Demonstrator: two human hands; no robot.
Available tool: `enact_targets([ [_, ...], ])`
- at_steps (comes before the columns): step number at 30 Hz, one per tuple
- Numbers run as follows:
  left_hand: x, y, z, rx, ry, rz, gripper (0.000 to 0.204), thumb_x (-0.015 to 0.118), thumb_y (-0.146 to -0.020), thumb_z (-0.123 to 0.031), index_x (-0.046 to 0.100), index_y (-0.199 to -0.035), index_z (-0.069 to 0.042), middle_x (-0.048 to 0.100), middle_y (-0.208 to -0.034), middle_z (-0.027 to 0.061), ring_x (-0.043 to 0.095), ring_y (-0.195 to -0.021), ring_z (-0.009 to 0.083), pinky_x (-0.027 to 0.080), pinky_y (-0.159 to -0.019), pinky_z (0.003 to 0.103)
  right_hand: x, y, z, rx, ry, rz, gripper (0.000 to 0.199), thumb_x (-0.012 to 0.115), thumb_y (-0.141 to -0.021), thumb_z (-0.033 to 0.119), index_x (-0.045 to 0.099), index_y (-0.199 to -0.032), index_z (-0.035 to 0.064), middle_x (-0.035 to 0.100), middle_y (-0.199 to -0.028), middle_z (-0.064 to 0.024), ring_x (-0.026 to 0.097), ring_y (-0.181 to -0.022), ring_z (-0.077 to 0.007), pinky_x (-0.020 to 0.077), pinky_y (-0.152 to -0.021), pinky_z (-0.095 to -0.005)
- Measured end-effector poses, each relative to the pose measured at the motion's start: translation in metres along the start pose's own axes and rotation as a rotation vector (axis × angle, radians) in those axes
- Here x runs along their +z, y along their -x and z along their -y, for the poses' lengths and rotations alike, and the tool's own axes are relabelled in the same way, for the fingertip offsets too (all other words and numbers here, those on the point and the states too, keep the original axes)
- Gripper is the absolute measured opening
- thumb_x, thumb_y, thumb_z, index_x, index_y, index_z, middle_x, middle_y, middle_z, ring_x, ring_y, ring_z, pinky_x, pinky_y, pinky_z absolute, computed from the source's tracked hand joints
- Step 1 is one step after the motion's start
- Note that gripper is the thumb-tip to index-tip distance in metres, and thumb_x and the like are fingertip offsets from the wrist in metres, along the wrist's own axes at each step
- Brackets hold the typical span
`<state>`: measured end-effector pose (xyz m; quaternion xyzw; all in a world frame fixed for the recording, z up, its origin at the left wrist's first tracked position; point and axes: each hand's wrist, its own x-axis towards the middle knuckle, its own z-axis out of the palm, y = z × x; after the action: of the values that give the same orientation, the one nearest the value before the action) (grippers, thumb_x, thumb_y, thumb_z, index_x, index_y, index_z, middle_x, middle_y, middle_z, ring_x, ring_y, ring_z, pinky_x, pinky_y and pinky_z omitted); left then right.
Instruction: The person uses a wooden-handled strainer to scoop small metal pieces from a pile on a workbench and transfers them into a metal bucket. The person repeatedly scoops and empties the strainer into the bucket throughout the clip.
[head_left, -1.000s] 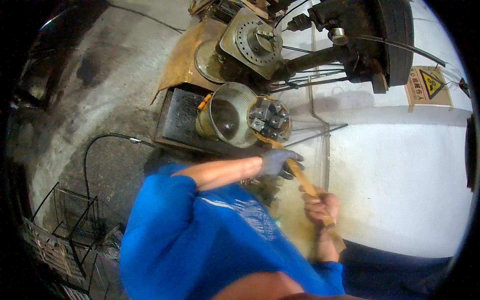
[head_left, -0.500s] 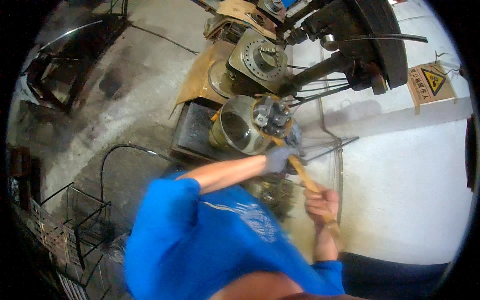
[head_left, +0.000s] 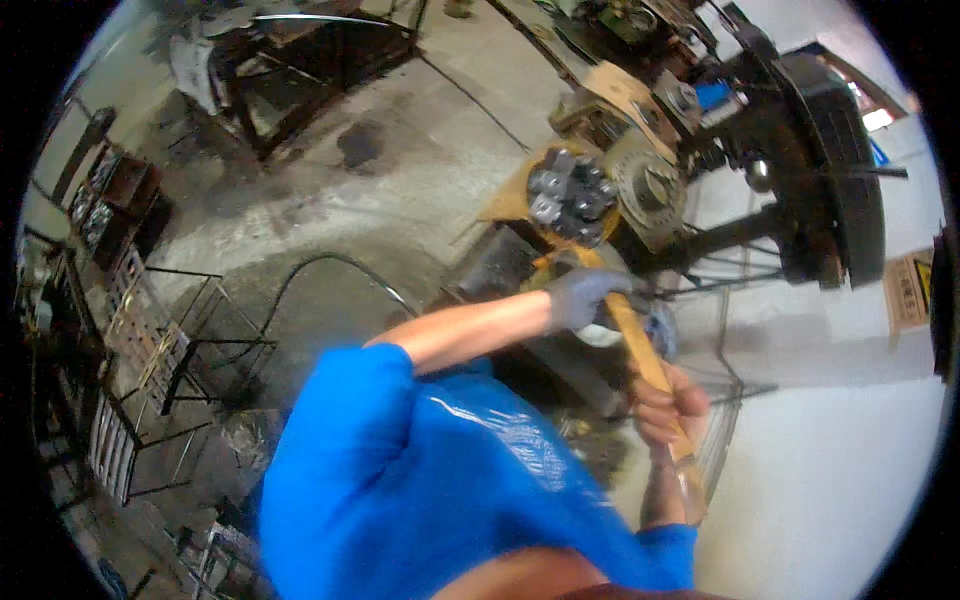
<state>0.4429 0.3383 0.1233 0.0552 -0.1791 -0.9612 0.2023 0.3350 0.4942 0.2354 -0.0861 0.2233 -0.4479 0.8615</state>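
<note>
A long-handled scoop [head_left: 640, 338] with a flat yellowish handle slants across the front of me. Its round head holds several dark, blocky metal parts [head_left: 572, 195]. My left hand [head_left: 580, 299], in a grey glove, is wrapped round the handle close below the head. Farther down, the fingers of my bare right hand [head_left: 672, 405] close round the same handle. The head is up beside a drilling machine's round slotted table [head_left: 650, 192]. A bucket [head_left: 600, 335] lies mostly hidden behind my left hand and the handle.
The drilling machine's dark body [head_left: 825, 180] stands at the right, by a white wall [head_left: 840, 450] with a warning sign [head_left: 908, 290]. At left are metal frame racks [head_left: 150, 330] and a dark workbench [head_left: 310, 80]. A black hose [head_left: 330, 258] curves over the floor.
The scoop with its metal parts has moved up and away from above the bucket, towards the machine's table. Both hands keep their hold on the handle. The whole view has shifted too.
</note>
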Motion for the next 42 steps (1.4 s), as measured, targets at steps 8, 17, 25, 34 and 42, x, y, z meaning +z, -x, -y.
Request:
enact_targets([
  [8,-0.139,0.079,-0.035,0.186,0.289,-0.142,0.038,0.048,-0.080,-0.012,0.047,-0.117,-0.001,0.057,-0.104,0.0191,0.058,-0.091,0.0275,0.049,-0.081,0.039,-0.022,-0.158,-0.013,0.531,-0.061,-0.001,0.056,0.062,-0.071,0.009,0.033,-0.116,-0.0055,0.037,-0.073,-0.0011,0.038,-0.053,-0.0064,0.0366,-0.042,-0.0222],
  [17,-0.211,0.226,-0.140,0.444,0.358,-0.450,0.031,0.048,-0.080,-0.016,0.054,-0.109,-0.006,0.060,-0.092,0.0115,0.060,-0.078,0.0238,0.051,-0.073,0.037,0.008,-0.355,-0.075,0.815,-0.132,0.047,0.057,0.062,-0.070,0.009,0.033,-0.116,-0.0088,0.039,-0.074,-0.0031,0.041,-0.056,-0.0074,0.0371,-0.044,-0.0211],
  [25,-0.288,0.332,-0.246,0.738,0.317,-0.709,0.029,0.054,-0.079,-0.020,0.058,-0.100,-0.001,0.062,-0.097,0.0137,0.060,-0.090,0.0230,0.050,-0.079,0.035,0.092,-0.525,-0.128,0.998,-0.040,-0.048,0.046,0.051,-0.072,0.011,0.037,-0.110,-0.0096,0.036,-0.070,-0.0016,0.038,-0.053,-0.0058,0.0370,-0.042,-0.0204],
  [34,-0.345,0.441,-0.350,1.057,0.469,-0.765,0.025,0.053,-0.080,-0.020,0.054,-0.099,-0.004,0.062,-0.094,0.0129,0.062,-0.084,0.0235,0.053,-0.069,0.035,0.168,-0.713,-0.195,1.280,0.096,-0.049,0.039,0.045,-0.075,0.013,0.040,-0.106,-0.0104,0.039,-0.072,-0.0029,0.039,-0.052,-0.0069,0.0368,-0.043,-0.0205],
  [42,-0.392,0.572,-0.377,1.259,0.389,-1.262,0.031,0.054,-0.083,-0.031,0.058,-0.099,-0.004,0.062,-0.090,0.0104,0.061,-0.075,0.0205,0.048,-0.070,0.031,0.239,-0.858,-0.265,1.354,0.207,-0.175,0.031,0.039,-0.073,0.009,0.040,-0.097,-0.0104,0.036,-0.065,-0.0015,0.037,-0.050,-0.0079,0.0352,-0.041,-0.0206],
])
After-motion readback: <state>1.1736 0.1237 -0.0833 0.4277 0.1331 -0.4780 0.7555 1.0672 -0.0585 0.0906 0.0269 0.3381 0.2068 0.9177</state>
